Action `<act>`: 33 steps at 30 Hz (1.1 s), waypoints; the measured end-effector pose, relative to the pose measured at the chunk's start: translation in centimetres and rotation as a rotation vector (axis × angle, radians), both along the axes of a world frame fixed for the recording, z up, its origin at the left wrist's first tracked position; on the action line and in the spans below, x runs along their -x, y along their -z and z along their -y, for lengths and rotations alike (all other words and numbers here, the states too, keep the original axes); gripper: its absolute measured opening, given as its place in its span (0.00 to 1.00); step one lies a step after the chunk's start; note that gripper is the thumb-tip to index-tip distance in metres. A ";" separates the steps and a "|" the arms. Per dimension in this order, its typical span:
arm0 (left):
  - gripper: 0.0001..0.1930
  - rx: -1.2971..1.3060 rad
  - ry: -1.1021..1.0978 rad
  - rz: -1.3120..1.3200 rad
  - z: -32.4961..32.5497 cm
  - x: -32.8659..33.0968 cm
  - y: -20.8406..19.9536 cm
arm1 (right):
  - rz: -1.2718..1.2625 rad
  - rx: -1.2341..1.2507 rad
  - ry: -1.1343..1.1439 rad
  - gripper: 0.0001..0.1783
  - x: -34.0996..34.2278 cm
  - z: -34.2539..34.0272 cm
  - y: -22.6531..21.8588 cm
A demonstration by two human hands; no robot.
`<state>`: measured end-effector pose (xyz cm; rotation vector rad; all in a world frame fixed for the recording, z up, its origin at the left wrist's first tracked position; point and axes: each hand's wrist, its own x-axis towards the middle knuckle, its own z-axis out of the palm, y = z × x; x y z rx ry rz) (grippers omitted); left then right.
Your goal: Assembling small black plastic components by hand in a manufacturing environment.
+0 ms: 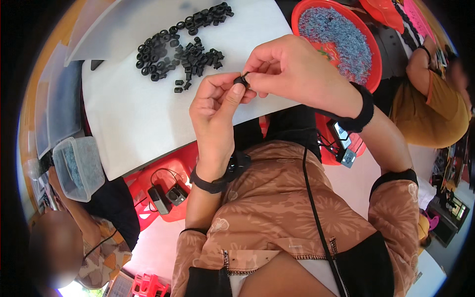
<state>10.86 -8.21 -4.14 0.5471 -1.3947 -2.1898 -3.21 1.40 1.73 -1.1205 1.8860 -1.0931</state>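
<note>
A small black round part (240,80) sits between the thumb and fingers of my left hand (216,101), just past the near edge of the white table. Against its right side, my right hand (292,69) pinches with thumb and forefinger. A dark tip shows there, too small to name. On the table ahead, left of my hands, lie a pile of black rings (153,54) and a cluster of smaller black pieces (195,59). Several more black parts (203,19) stretch in a band toward the far side.
The white table (133,123) spans the upper left. A red basin (374,54) of small grey-blue pieces stands right of it. At left are a clear plastic tub (94,173) and a seated person (106,247); another person (430,109) sits at right. Red stools (178,210) stand below.
</note>
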 end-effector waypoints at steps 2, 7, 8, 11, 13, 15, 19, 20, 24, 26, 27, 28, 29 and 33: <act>0.07 -0.001 -0.016 -0.012 -0.1 0.1 0.0 | -0.020 0.058 0.022 0.13 -0.4 0.0 0.2; 0.07 0.084 -0.068 0.013 -0.6 0.3 0.3 | -0.238 0.118 0.052 0.12 -0.8 0.0 0.6; 0.07 0.120 -0.090 0.023 -0.7 0.3 0.4 | -0.238 0.118 0.053 0.12 -0.7 0.0 0.6; 0.06 0.186 -0.122 0.042 -1.1 0.5 0.6 | -0.307 0.075 0.018 0.11 -0.4 0.1 0.3; 0.06 0.217 -0.128 0.048 -1.2 0.5 0.7 | -0.196 0.000 -0.012 0.11 0.1 0.2 0.2; 0.08 0.234 -0.126 0.060 -1.3 0.4 0.8 | -0.199 0.022 -0.025 0.12 0.2 0.2 0.3; 0.06 0.218 -0.150 0.038 -1.3 0.6 0.7 | -0.265 0.068 -0.001 0.11 -0.4 0.0 0.4; 0.06 0.191 -0.152 0.035 -1.3 0.6 0.6 | -0.264 0.069 -0.004 0.11 -0.8 -0.1 0.5; 0.06 0.046 -0.154 0.052 -1.1 0.7 0.0 | -0.540 0.230 0.058 0.08 -2.6 -0.7 1.4; 0.06 0.006 -0.149 0.051 -1.0 0.8 -0.4 | -0.662 0.216 0.109 0.09 -3.1 -1.0 1.7; 0.06 -0.037 -0.142 0.051 -1.0 0.9 -0.6 | -0.769 0.214 0.115 0.11 -3.1 -1.0 1.9; 0.06 -0.033 -0.137 0.049 -1.1 1.0 -0.8 | -0.771 0.216 0.120 0.11 -3.1 -0.9 2.1; 0.07 -0.069 -0.116 0.055 -1.2 1.0 -1.0 | -0.873 0.277 0.141 0.11 -3.1 -0.8 2.4; 0.07 -0.173 -0.114 0.064 -1.5 1.1 -1.1 | -1.092 0.387 0.207 0.12 -3.0 -0.7 3.4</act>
